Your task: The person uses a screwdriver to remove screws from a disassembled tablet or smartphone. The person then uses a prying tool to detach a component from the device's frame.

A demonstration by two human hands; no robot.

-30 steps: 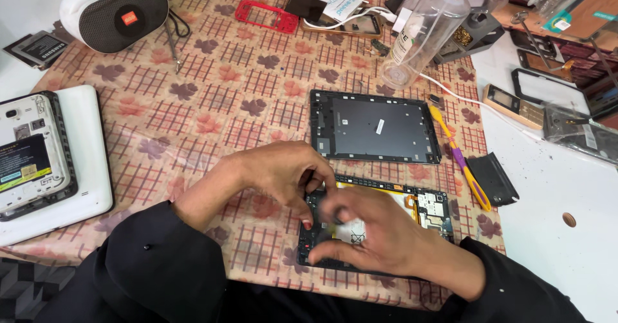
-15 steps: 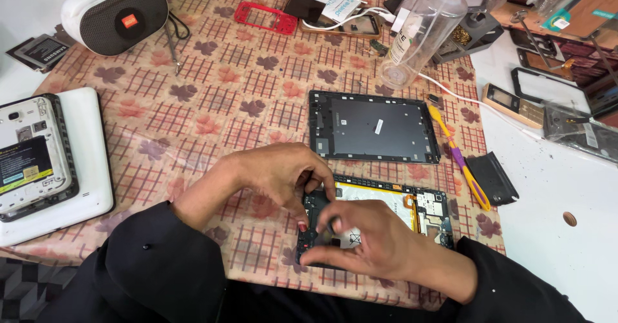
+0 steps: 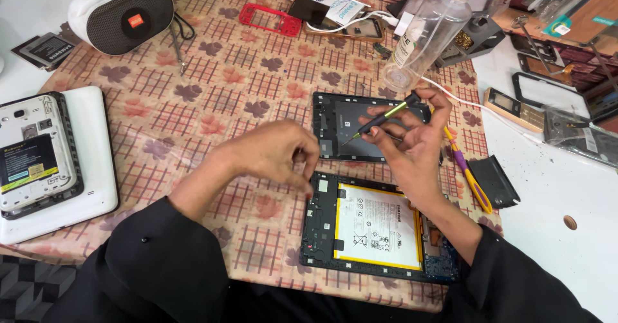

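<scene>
Head view, right hand [image 3: 412, 149] grip on screwdriver [image 3: 380, 118], opened tablet [image 3: 376, 230]

Two hands [image 3: 283, 152], one screwdriver [image 3: 380, 118], one opened tablet [image 3: 376, 226], one spray bottle [image 3: 428, 33], one speaker [image 3: 122, 14]

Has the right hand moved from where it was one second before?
Yes. The right hand, holding a screwdriver, has lifted off the opened tablet and now sits above the dark back cover beyond it.
</scene>
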